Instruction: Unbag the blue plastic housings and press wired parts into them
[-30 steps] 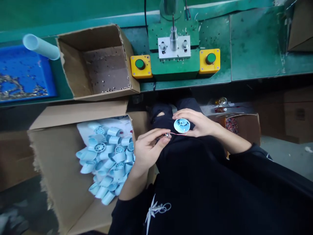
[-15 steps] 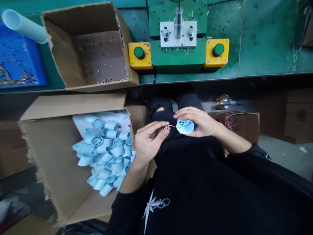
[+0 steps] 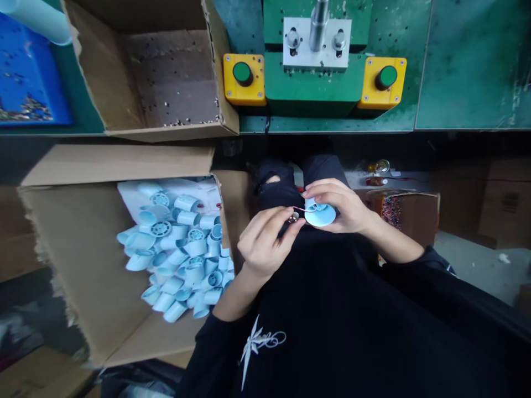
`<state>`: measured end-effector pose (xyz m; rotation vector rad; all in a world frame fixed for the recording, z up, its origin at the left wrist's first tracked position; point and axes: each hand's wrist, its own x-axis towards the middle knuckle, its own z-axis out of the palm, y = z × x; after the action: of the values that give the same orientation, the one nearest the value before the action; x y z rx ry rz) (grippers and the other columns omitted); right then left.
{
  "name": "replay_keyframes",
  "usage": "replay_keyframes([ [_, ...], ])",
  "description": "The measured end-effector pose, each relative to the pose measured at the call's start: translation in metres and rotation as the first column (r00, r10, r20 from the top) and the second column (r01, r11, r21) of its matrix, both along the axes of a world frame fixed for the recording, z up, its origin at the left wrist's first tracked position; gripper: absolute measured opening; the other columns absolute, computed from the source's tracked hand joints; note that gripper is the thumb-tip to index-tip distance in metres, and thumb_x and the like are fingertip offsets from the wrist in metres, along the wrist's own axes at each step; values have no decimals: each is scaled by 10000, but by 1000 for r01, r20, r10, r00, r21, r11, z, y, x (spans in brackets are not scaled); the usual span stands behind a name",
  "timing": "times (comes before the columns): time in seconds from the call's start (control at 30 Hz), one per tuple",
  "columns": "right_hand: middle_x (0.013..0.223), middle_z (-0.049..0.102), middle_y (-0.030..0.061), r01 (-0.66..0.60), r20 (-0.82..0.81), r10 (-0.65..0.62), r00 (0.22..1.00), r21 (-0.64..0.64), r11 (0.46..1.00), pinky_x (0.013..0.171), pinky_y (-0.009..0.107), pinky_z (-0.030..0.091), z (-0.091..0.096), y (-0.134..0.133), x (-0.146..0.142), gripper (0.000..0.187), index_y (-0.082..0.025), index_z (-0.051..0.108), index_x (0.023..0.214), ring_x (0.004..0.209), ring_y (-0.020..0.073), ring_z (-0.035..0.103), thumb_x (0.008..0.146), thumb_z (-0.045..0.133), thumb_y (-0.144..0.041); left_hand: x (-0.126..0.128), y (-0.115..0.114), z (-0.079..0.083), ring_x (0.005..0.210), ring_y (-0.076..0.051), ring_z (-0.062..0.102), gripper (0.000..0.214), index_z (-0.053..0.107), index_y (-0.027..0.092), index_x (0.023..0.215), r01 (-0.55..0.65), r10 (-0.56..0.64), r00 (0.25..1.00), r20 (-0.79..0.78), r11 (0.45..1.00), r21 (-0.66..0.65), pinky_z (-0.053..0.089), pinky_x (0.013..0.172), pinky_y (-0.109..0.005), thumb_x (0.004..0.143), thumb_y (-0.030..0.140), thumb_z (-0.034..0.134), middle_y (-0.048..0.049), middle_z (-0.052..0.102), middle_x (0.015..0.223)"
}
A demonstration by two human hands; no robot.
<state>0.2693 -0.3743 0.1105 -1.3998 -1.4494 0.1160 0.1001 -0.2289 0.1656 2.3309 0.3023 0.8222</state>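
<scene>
My right hand (image 3: 342,204) is closed round a light blue plastic fan housing (image 3: 320,214), held over my lap with its round open face towards my left hand. My left hand (image 3: 265,243) pinches a small metal motor (image 3: 292,219) between thumb and fingertips, just left of the housing. A thin red wire (image 3: 302,209) runs from the motor to the housing. Both hands are close together, a few centimetres apart.
A cardboard box (image 3: 74,265) at my left holds several more light blue housings (image 3: 178,249). On the green bench (image 3: 468,66) stand an open brown box (image 3: 153,72) with small bits, a blue tray (image 3: 25,72), and a green press (image 3: 315,61) with two yellow button boxes (image 3: 244,78). Another box (image 3: 406,213) sits at my right.
The view has tipped down and the bench has slid up. My left hand has brought the motor closer to the housing, and the right hand has tilted the housing's face away from the camera.
</scene>
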Motion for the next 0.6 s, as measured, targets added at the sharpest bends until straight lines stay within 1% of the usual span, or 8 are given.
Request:
replay_keyframes([
  [0.07,1227,737,107,19,18,-19,1000,-10,1000,985,470,627,-1,0,-3,443,-234,513,1321,1182,254,730,975,750,-375,-1,-6,1,845,-199,770,208,764,164,1079,11,-12,1000,11,999,44,648,791,-307,887,133,838,-72,797,955],
  [0.13,1214,733,93,38,23,-37,999,-35,999,965,481,621,-3,-1,-5,455,-263,515,1325,1141,255,732,962,760,-387,-3,-10,2,817,-192,760,197,750,173,1061,27,-27,1000,-5,1000,11,643,768,-304,885,120,821,-60,786,928],
  [0.27,1153,713,77,41,-67,-50,997,-126,991,927,443,596,-9,-4,-3,596,-279,544,1394,1028,240,714,905,822,-473,-11,-8,0,782,-175,743,146,739,192,1026,-25,17,999,-34,972,-235,633,723,-289,894,148,784,-37,774,910],
  [0.37,1145,717,90,-94,-167,59,984,-212,973,908,355,582,-6,-5,1,679,-211,598,1416,995,205,695,896,800,-599,-15,0,-5,755,-167,737,80,750,188,990,-86,62,995,-82,936,-343,631,708,-276,911,188,763,-38,770,895],
  [0.43,1121,734,94,-161,-176,124,977,-216,963,914,304,575,1,-8,0,584,-171,663,1354,986,179,698,941,761,-572,-18,3,-7,748,-170,745,66,762,187,979,-91,54,992,-117,935,-343,641,723,-274,916,201,753,-41,774,886],
  [0.5,1070,750,81,-169,-126,145,981,-211,963,924,268,565,5,-11,-6,390,-163,737,1216,963,156,708,989,724,-480,-24,6,-11,732,-179,757,59,775,203,966,-78,35,989,-141,946,-316,655,733,-274,916,215,747,-37,786,871],
  [0.53,1045,753,70,-164,-83,149,985,-225,960,920,255,559,5,-13,-9,298,-174,767,1124,946,146,712,1004,703,-439,-28,8,-16,706,-186,763,51,781,218,950,-67,24,989,-147,952,-299,663,718,-275,913,232,748,-32,792,851],
  [0.6,1037,763,53,-143,25,157,987,-291,946,921,254,547,-3,-15,-11,249,-206,792,1014,917,135,718,1017,668,-421,-34,17,-31,687,-225,786,61,787,257,944,-80,24,979,-200,958,-276,681,681,-296,914,272,737,-24,807,839],
])
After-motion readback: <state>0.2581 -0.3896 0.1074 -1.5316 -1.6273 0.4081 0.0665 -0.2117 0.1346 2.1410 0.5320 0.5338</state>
